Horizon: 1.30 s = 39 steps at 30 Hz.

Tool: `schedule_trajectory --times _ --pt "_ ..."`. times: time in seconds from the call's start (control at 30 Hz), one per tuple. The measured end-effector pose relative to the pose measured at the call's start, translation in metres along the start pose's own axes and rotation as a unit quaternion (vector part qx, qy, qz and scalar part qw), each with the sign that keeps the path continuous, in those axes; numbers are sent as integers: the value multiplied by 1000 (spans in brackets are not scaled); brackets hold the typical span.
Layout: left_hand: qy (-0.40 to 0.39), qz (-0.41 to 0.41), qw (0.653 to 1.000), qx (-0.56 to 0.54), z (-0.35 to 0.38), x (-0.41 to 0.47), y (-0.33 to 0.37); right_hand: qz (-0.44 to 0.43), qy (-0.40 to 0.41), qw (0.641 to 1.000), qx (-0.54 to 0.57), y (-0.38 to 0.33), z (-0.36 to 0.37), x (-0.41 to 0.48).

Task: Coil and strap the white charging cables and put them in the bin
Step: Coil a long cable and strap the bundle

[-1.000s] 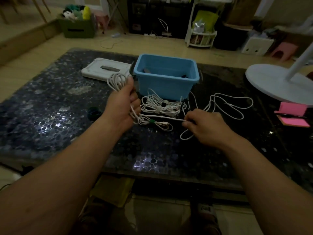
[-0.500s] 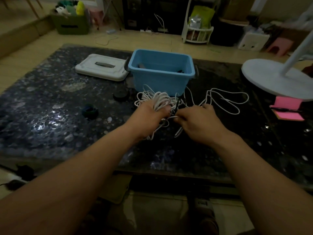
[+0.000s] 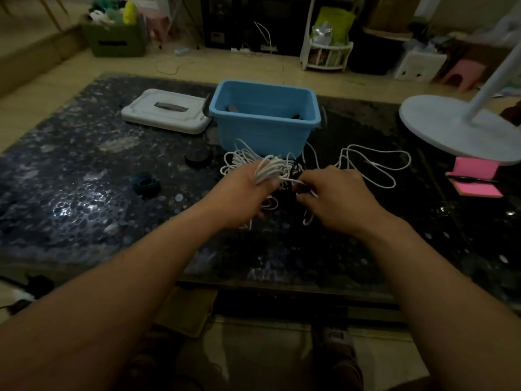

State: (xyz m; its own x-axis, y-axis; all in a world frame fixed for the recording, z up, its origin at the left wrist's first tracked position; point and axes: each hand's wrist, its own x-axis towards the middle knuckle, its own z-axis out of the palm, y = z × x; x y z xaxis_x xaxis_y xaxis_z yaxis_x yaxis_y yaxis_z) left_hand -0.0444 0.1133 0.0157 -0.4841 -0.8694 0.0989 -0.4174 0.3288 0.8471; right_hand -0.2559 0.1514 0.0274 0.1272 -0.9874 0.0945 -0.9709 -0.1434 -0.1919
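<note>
My left hand [image 3: 245, 193] gripping coiled white charging cable [image 3: 270, 169], my right hand [image 3: 335, 196] pinching its loose end, dark pebbled glass table [image 3: 84, 198], blue bin [image 3: 265, 119] just behind, white lid [image 3: 166, 111] left, tiled floor [image 3: 93, 71], dim cluttered room

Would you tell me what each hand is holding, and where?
Left hand grips the coiled white cable around its loops; right hand pinches its loose end.

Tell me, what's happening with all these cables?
A person is bundling white cables on a dark table. The left hand grips a coiled cable, while the right hand pinches a strand beside it. More loose cable lies to the right. The blue bin stands just behind, its lid off.
</note>
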Motion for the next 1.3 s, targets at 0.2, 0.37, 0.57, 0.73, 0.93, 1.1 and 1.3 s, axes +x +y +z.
schedule_trajectory --times 0.2,0.37,0.57,0.73,0.93,1.1,1.3 --pt "64 -65 994 -68 -26 1 -6 40 -64 993 91 15 0 0" --pt "72 -98 989 -86 -29 -4 -11 63 -114 967 218 19 -10 -5" --pt "123 -179 971 -105 -35 -3 -26 53 -17 960 274 34 -11 -10" --pt "167 -207 955 -132 -35 -1 -29 62 32 933 353 50 -6 -14" --pt "157 -221 925 -266 -34 -1 -26 -39 -22 992 120 53 11 -10" --pt "125 -174 933 -288 -30 1 -15 6 -320 945 74 37 -29 -21" --pt "123 -105 940 -301 -30 2 8 49 -123 979 155 31 -50 -27"
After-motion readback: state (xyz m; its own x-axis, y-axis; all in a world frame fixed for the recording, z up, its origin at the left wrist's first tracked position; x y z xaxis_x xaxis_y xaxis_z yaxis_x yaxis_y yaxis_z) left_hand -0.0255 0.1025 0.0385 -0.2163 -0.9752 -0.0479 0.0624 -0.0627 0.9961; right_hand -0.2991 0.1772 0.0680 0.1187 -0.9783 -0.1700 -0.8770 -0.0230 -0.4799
